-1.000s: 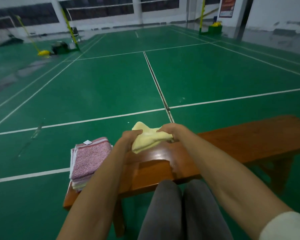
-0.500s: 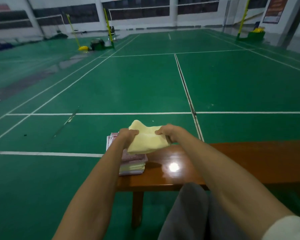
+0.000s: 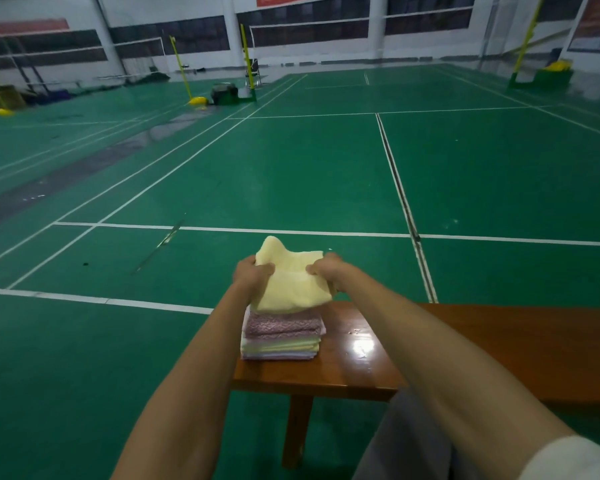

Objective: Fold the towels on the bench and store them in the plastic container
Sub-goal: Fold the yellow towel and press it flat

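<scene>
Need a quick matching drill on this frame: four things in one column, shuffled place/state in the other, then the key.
Column 1:
1. yellow towel
2. towel stack
3. bench
4. left hand

Column 2:
A. rests at the bench's left end
B. brown, glossy, stands on the green floor
C. held by both hands above the stack
D. grips the yellow towel's left edge

Pairs: 1-C, 2-A, 3-B, 4-D. The right hand grips the towel's other edge.
</scene>
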